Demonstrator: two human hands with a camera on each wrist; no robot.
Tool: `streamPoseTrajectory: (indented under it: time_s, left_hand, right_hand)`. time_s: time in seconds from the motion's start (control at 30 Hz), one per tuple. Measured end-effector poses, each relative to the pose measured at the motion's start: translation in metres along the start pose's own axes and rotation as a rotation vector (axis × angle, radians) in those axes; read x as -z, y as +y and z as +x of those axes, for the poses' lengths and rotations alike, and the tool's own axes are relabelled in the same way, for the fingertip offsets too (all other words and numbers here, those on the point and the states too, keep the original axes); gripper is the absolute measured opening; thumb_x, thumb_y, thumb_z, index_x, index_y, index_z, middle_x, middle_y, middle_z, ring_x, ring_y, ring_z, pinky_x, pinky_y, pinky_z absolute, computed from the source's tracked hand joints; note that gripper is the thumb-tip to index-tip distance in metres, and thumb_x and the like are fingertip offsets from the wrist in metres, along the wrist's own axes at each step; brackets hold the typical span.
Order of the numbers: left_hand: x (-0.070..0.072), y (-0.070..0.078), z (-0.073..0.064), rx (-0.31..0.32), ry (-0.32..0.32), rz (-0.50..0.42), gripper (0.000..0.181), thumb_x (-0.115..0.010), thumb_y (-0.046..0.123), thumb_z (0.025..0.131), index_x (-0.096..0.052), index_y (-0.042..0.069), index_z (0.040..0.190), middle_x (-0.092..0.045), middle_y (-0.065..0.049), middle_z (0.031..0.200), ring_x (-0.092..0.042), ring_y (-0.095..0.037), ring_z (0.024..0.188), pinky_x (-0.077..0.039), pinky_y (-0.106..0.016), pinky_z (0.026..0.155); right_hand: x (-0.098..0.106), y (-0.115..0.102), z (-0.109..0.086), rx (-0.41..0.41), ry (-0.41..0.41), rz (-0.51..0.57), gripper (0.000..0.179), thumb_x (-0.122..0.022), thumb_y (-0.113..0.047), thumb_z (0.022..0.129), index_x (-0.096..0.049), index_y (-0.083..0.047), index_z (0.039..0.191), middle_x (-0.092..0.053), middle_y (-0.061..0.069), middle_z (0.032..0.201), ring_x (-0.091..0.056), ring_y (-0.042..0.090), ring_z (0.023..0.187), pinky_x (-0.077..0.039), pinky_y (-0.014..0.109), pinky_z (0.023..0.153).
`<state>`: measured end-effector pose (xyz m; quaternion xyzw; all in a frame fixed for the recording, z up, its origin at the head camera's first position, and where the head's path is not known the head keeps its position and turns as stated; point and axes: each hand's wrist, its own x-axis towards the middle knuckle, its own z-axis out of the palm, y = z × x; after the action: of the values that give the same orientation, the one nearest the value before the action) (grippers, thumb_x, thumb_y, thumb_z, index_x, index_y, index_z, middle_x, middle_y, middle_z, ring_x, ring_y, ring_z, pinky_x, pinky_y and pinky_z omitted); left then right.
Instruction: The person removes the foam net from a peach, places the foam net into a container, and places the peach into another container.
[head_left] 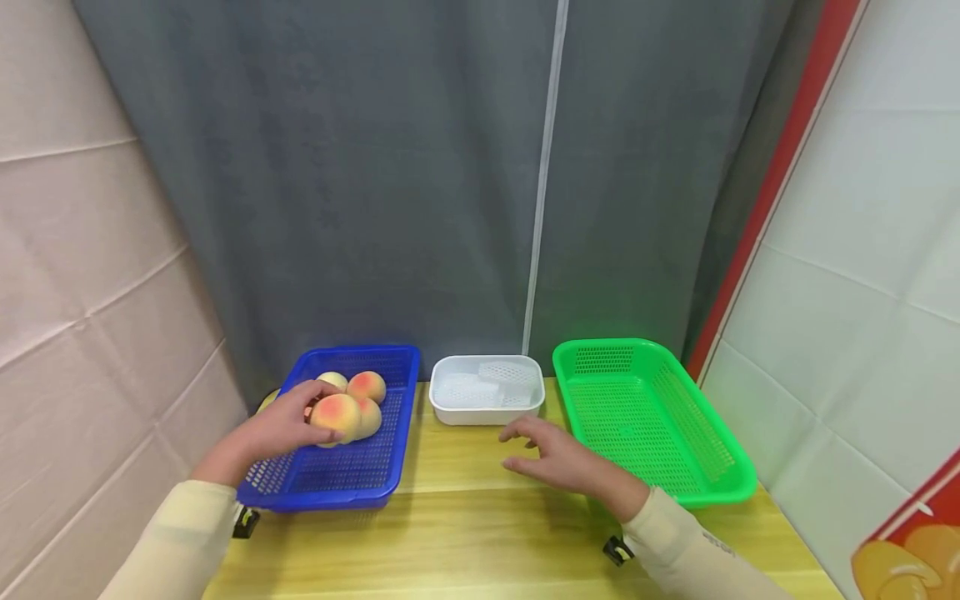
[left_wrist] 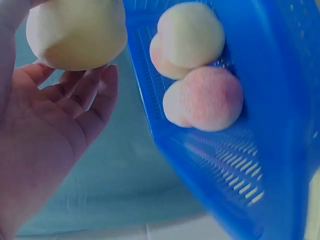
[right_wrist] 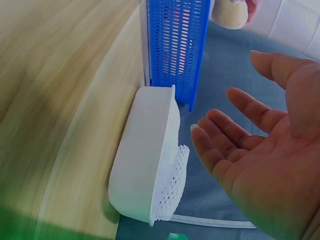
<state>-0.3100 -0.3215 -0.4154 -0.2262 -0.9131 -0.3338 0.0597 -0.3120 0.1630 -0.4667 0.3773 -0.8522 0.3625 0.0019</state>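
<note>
In the head view my left hand [head_left: 291, 423] grips a peach [head_left: 335, 416] between thumb and fingers, above the blue basket [head_left: 341, 477]. The left wrist view shows this peach [left_wrist: 77, 32] from its pale side, raised over the basket's rim. Several other peaches [left_wrist: 212, 99] lie inside the blue basket. My right hand [head_left: 557, 457] hovers over the table between the white container [head_left: 487, 417] and the green basket [head_left: 731, 483], fingers relaxed and nothing in them. White foam netting [right_wrist: 172, 185] lies in the white container and pokes above its rim in the right wrist view.
A yellow wood-grain table [head_left: 450, 542] carries the baskets and container. Behind it hangs a grey curtain [head_left: 360, 183]. Pale walls stand close at the left and right, the right one [head_left: 847, 250] near the green basket.
</note>
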Motion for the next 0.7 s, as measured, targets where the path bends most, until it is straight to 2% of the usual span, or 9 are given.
streamPoseTrajectory:
  time_s: [0.07, 0.33, 0.7]
  left_hand:
    - [0.006, -0.002, 0.001, 0.015, -0.012, 0.043, 0.059, -0.096, 0.029, 0.087, -0.065, 0.004, 0.131, -0.068, -0.005, 0.115, -0.063, -0.021, 0.099, -0.057, -0.029, 0.083]
    - [0.023, -0.007, 0.004, 0.103, -0.076, 0.148, 0.054, -0.095, 0.034, 0.087, -0.066, 0.007, 0.122, -0.067, -0.002, 0.106, -0.061, -0.02, 0.093, -0.055, -0.035, 0.08]
    - [0.034, -0.012, 0.004, 0.189, -0.094, 0.202, 0.054, -0.096, 0.033, 0.085, -0.066, 0.003, 0.119, -0.069, -0.004, 0.104, -0.062, -0.021, 0.092, -0.056, -0.038, 0.081]
  right_hand:
    - [0.0, 0.0, -0.001, 0.011, 0.002, 0.0, 0.032, -0.078, -0.025, 0.105, -0.071, -0.008, 0.13, -0.071, 0.005, 0.132, -0.066, 0.024, 0.123, -0.059, 0.049, 0.103]
    - [-0.003, 0.001, -0.003, 0.011, -0.02, 0.021, 0.035, -0.078, -0.027, 0.105, -0.07, -0.004, 0.13, -0.07, 0.006, 0.132, -0.066, 0.025, 0.124, -0.058, 0.057, 0.104]
    - [-0.002, 0.001, -0.002, -0.003, -0.026, 0.016, 0.033, -0.078, -0.029, 0.105, -0.071, -0.008, 0.13, -0.07, 0.004, 0.132, -0.066, 0.025, 0.124, -0.058, 0.056, 0.105]
